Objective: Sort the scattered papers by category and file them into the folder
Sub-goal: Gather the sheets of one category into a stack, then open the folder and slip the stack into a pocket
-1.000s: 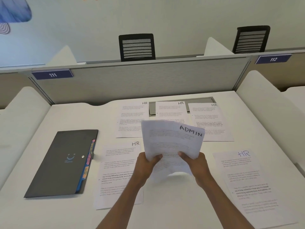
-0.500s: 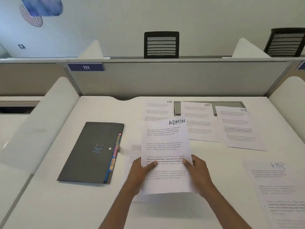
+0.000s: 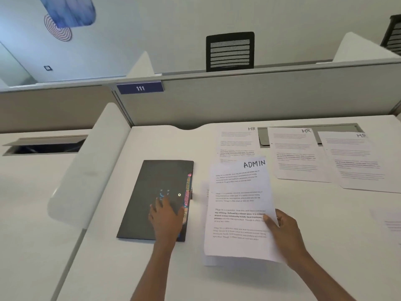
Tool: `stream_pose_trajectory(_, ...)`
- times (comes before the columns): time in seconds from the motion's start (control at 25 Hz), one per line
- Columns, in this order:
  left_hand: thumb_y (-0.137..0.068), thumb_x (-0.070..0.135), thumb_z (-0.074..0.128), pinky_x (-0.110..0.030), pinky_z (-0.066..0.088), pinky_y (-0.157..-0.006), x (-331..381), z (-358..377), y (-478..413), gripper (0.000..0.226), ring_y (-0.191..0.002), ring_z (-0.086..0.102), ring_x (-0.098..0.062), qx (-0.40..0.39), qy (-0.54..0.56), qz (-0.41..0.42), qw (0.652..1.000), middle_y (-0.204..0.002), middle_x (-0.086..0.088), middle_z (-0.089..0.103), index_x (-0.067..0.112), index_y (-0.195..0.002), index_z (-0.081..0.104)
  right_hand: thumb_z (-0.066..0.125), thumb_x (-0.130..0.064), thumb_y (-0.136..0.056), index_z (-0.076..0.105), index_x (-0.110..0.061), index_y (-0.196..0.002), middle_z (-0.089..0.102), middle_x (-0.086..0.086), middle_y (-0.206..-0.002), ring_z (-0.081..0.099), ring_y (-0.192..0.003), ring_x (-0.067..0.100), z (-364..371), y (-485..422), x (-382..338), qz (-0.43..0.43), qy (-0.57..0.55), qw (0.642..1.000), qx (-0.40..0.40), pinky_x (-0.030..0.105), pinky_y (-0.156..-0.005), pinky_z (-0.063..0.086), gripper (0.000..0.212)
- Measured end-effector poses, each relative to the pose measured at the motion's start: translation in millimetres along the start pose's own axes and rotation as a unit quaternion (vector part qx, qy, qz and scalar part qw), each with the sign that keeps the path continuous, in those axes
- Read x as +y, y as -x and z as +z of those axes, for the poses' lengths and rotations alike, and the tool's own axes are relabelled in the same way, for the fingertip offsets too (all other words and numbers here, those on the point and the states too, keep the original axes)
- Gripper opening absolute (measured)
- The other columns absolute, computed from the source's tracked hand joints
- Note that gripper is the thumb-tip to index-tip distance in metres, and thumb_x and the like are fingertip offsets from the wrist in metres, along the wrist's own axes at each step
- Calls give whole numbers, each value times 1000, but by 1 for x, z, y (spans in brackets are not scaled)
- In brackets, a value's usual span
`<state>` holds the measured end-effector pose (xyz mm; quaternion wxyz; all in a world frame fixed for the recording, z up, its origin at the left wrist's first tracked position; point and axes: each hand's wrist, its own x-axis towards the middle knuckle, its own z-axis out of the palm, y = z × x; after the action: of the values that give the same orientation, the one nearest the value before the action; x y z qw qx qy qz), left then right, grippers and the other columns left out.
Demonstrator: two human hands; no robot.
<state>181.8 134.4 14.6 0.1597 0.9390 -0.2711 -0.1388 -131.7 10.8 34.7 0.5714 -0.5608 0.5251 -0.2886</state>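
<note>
Head: left hand [image 3: 166, 216] moved from papers [image 3: 238, 205] to folder [image 3: 149, 192].

Matt dark folder [image 3: 152, 198], white paper sheets [image 3: 238, 205], smooth desk [image 3: 152, 268].

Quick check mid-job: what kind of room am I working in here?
Most likely an open-plan office: white desks split by grey partition panels, a numbered plate reading 111, and a mesh-backed office chair behind.

The dark grey folder [image 3: 147, 192] lies shut and flat on the desk [image 3: 130, 268], with coloured tabs along its right edge. Just right of it, my right fingers [image 3: 270, 221] pinch the ADMIN sheets [image 3: 238, 192], tilted up. Beyond, to its right, three HR sheets [image 3: 297, 157] lie flat in a row.
</note>
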Motion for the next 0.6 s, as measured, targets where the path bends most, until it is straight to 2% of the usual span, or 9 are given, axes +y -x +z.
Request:
stream_pose_trajectory(0.08, -95, 63, 59, -69, 13, -123, -6, 8, -9, 93, -159, 5, -47, -61, -85, -16, 994, -173, -20, 13, 16, -164, 20, 64, -13, -101, 75, -17, -96, 82, -10, -90, 75, -73, 1, 8, 5, 1, 5, -1, 1000, 2, 7, -57, 50, 13)
stream_pose_trajectory(0.16, -92, 71, 55, -75, 10, -119, -10, 16, -13, 100, -159, -4, -49, -74, -112, 0, 991, -174, -20, 5, 20, -166, 12, 65, -13, -101, 75, -17, -97, 82, -10, -90, 75, -74, 1, 16, 9, 0, 9, 2, 1000, 0, 7, -57, 50, 12)
stream_pose_trajectory(0.32, -99, 67, 43, -77, 15, -119, -7, 22, -12, 90, -156, 4, -58, -76, -132, -22, 988, -172, -27, 7, 16, -167, 13, 63, -15, -102, 76, -20, -99, 82, -10, -92, 77, -80, 8, 28, 12, -3, 15, 1, 1000, -7, 10, -59, 52, 14)
stream_pose_trajectory(0.44, -106, 55, 37, -75, 24, -118, -2, 19, -10, 82, -152, 14, -62, -113, -159, -11, 981, -170, -31, 13, 11, -167, 5, 63, -15, -102, 76, -20, -100, 82, -10, -93, 77, -80, 8, 34, 14, -6, 15, -3, 1000, -5, 11, -59, 52, 14)
stream_pose_trajectory(0.52, -107, 43, 48, -71, 36, -114, -3, 14, -11, 87, -149, 28, -62, -111, -166, 26, 979, -167, -31, 25, 11, -166, -8, 63, -15, -102, 76, -19, -99, 82, -9, -92, 78, -80, 9, 37, 15, -8, 18, -4, 1000, -3, 11, -59, 52, 13)
stream_pose_trajectory(0.6, -103, 27, 60, -62, 52, -106, -6, 10, -12, 103, -137, 49, -56, -97, -187, 84, 974, -155, -28, 44, 16, -164, -23, 64, -15, -102, 76, -19, -99, 82, -8, -92, 78, -80, 9, 38, 16, -8, 20, -1, 1000, -4, 10, -59, 52, 13)
